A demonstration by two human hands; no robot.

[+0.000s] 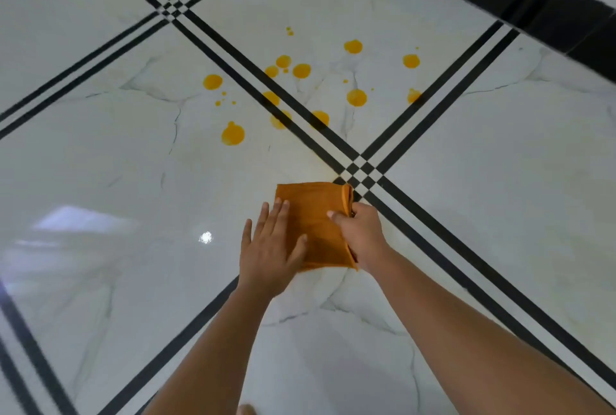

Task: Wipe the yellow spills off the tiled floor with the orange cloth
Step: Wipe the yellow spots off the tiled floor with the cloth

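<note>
Left hand (270,248) flat, open on the folded orange cloth (316,221); right hand (361,234) grips its edge, yellow spills (233,134) beyond.

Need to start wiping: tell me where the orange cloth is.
The orange cloth lies folded on the floor low in the centre, between left hand and right hand, nearer than the yellow spills.

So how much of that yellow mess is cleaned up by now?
None that shows: the yellow spills all sit untouched on the floor. In hand: the folded cloth, gripped at its edge by the right hand, the left hand flat on it, short of the drops. All the wiping is left.
</note>
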